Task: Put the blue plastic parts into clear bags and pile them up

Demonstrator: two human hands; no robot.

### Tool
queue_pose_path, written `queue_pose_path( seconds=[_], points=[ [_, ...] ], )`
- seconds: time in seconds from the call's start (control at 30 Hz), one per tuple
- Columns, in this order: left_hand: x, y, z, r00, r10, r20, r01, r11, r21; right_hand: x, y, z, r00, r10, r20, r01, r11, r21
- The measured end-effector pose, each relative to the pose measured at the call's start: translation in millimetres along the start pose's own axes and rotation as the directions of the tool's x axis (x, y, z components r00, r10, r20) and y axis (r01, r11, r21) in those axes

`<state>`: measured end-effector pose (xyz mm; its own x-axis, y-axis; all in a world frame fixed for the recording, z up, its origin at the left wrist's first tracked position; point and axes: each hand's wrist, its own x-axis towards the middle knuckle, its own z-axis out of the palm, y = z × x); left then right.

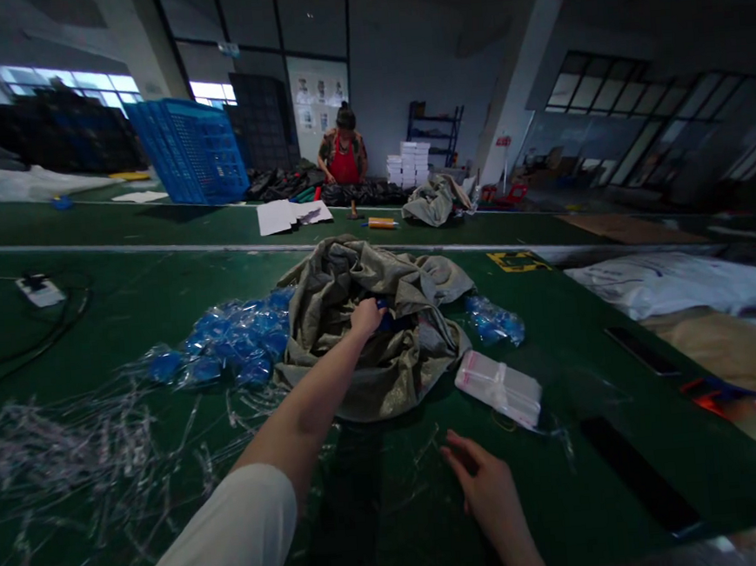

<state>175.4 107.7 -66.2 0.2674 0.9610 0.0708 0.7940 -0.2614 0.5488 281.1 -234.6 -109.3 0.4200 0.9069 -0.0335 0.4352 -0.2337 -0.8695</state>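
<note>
My left hand reaches into the open mouth of a crumpled grey-green woven sack. Its fingers are curled beside something dark blue inside; what they grip is hidden. Low over the green table, my right hand holds nothing, with thumb and fingers apart. Ahead of it lies a banded stack of clear plastic bags. Blue items in clear wrappers are heaped left of the sack, and a smaller group of wrapped blue items sits at its right.
Many thin clear plastic strips litter the table's left. A power strip with cables lies beyond. At right are a phone, a long black object and a tape roll. Another person works behind, near blue crates.
</note>
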Motion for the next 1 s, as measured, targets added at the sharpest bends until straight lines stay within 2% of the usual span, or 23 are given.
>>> queue_pose_path(
  seconds=[0.1, 0.2, 0.27, 0.37, 0.43, 0.47, 0.53, 0.63, 0.77, 0.87, 1.0],
  points=[
    [-22.1, -7.8, -5.6, 0.998, 0.053, -0.028, -0.054, 0.998, -0.022, 2.4, 2.9, -7.2, 0.988, -0.108, -0.107, 0.079, 0.968, -0.239],
    [-58.8, -27.7, -13.3, 0.988, 0.156, -0.016, -0.156, 0.986, -0.061, 10.7, 5.8, -14.6, 0.974, -0.227, -0.024, 0.208, 0.925, -0.319],
    [-86.1, -45.8, -16.2, 0.954, 0.301, 0.002, -0.297, 0.944, -0.143, 23.1, 6.1, -21.2, 0.957, -0.287, 0.042, 0.286, 0.910, -0.299],
    [-120.1, -71.0, -15.7, 0.917, 0.390, 0.086, -0.374, 0.914, -0.160, 53.1, 3.5, -31.7, 0.953, -0.301, -0.038, 0.246, 0.839, -0.485],
    [-134.7, -82.6, -14.0, 0.909, 0.387, 0.156, -0.370, 0.921, -0.123, 75.9, 1.7, -36.9, 0.963, -0.243, -0.117, 0.102, 0.732, -0.674],
    [-139.7, -86.7, -13.4, 0.909, 0.376, 0.181, -0.363, 0.926, -0.103, 86.0, 1.3, -38.6, 0.971, -0.200, -0.132, 0.033, 0.657, -0.753],
    [-146.7, -92.0, -13.6, 0.913, 0.352, 0.208, -0.345, 0.936, -0.069, 100.9, 2.0, -39.9, 0.991, -0.107, -0.084, -0.015, 0.528, -0.849],
    [-153.2, -96.1, -17.0, 0.923, 0.322, 0.211, -0.322, 0.946, -0.038, 108.7, 6.0, -38.8, 0.998, -0.065, -0.017, 0.014, 0.444, -0.896],
    [-159.3, -100.9, -22.6, 0.923, 0.331, 0.199, -0.327, 0.944, -0.052, 106.6, 11.9, -38.0, 0.993, -0.118, -0.005, 0.044, 0.416, -0.908],
    [-163.0, -103.1, -25.0, 0.926, 0.337, 0.171, -0.331, 0.941, -0.062, 105.5, 13.4, -39.6, 0.991, -0.132, -0.035, 0.027, 0.437, -0.899],
    [-170.4, -94.6, -29.0, 0.922, 0.373, 0.101, -0.358, 0.924, -0.136, 96.6, 10.4, -36.0, 0.970, -0.231, -0.081, 0.029, 0.435, -0.900]
  ],
)
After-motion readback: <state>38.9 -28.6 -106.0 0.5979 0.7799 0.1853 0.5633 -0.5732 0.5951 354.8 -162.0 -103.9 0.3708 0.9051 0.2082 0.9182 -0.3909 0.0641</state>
